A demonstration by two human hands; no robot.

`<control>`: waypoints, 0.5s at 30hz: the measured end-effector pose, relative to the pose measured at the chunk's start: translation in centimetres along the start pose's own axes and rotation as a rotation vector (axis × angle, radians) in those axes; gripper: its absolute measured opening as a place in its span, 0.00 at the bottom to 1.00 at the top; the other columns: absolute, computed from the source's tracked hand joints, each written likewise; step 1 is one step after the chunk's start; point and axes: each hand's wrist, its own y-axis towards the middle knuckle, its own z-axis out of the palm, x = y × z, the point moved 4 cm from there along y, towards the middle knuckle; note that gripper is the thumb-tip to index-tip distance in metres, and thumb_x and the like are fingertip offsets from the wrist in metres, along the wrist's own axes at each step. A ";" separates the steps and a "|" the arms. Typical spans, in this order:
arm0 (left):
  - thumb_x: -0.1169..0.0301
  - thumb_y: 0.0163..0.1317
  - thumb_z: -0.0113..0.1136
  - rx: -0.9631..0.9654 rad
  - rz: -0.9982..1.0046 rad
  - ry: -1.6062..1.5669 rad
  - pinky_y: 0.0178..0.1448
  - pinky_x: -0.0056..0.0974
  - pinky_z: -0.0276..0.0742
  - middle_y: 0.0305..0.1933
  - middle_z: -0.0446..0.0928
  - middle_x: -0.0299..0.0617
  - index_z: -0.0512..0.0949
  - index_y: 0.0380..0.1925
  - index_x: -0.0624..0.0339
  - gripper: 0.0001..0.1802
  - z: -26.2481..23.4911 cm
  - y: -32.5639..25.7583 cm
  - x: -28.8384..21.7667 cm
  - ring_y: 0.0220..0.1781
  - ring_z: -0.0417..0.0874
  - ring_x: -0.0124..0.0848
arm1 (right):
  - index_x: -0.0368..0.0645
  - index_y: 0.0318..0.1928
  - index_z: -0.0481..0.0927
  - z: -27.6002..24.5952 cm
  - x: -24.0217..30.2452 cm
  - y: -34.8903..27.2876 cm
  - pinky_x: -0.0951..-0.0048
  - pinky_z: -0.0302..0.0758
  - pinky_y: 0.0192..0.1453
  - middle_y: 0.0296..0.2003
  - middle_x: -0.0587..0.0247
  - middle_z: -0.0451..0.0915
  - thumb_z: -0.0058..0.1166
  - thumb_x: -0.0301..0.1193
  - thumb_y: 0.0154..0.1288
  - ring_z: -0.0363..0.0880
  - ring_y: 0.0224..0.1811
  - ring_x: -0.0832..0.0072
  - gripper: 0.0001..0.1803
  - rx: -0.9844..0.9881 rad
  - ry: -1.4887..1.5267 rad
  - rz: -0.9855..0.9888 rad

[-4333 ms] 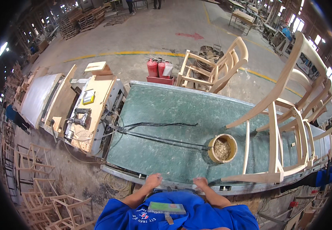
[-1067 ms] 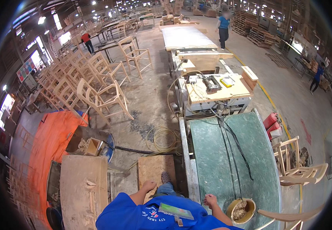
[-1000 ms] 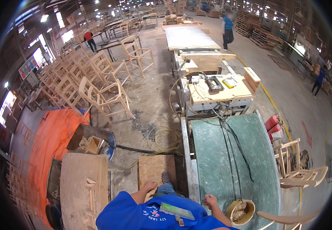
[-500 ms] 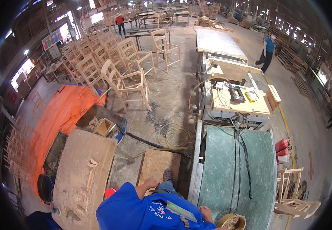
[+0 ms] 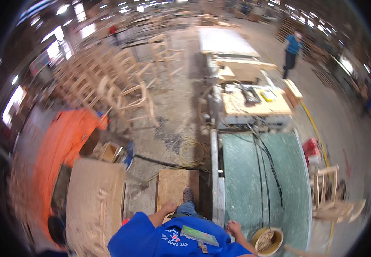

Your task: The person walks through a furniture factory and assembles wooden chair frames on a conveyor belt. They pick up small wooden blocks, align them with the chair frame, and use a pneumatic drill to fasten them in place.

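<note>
My left hand (image 5: pixel 169 207) hangs by my waist, above a wooden board (image 5: pixel 174 184) on the floor, its fingers curled and nothing seen in them. At the left edge of a green-topped table (image 5: pixel 247 171) is my right hand (image 5: pixel 233 227), loosely closed, with nothing visible in it. Just right of that hand stands a round tan container (image 5: pixel 279 246) holding light wood pieces (image 5: pixel 266 240). To my left is a wooden worktop (image 5: pixel 93 182) with wood bits on it. A light wooden bar (image 5: pixel 296 251) shows at the lower edge.
Black cables (image 5: pixel 271 165) run down the green top. Beyond it stands a bench (image 5: pixel 275 108) with tools. Unfinished wooden chairs (image 5: pixel 136 100) crowd the far left, near an orange sheet (image 5: pixel 61 137). A coiled hose (image 5: pixel 189 150) lies ahead; a person (image 5: pixel 292 51) is at the far right.
The view has shifted, with some blur. My right hand is raised slightly beside the round container, more of which now shows. The person at the far right has a changed stance.
</note>
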 end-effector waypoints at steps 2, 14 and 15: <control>0.51 0.61 0.52 0.048 0.018 -0.062 0.47 0.51 0.82 0.40 0.86 0.57 0.87 0.37 0.59 0.24 0.6 0.0 -0.4 0.43 0.88 0.52 | 0.42 0.42 0.84 -1.2 -0.2 1.3 0.66 0.76 0.23 0.25 0.62 0.81 0.57 0.31 0.67 0.79 0.22 0.71 0.08 -0.078 -0.124 -0.072; 0.64 0.62 0.59 0.237 -0.026 -0.146 0.28 0.38 0.73 0.25 0.80 0.38 0.84 0.28 0.57 0.11 4.0 0.3 -2.6 0.26 0.80 0.30 | 0.50 0.44 0.89 -2.6 -0.6 -2.9 0.66 0.82 0.30 0.28 0.63 0.85 0.57 0.41 0.64 0.81 0.23 0.71 0.15 -0.196 -0.263 0.043; 0.64 0.63 0.59 0.234 -0.073 -0.221 0.27 0.38 0.72 0.25 0.79 0.37 0.82 0.28 0.56 0.10 4.0 0.4 -2.5 0.25 0.79 0.29 | 0.50 0.45 0.89 -2.4 -0.7 -3.0 0.66 0.82 0.31 0.28 0.63 0.85 0.57 0.42 0.64 0.81 0.23 0.71 0.15 -0.191 -0.272 0.053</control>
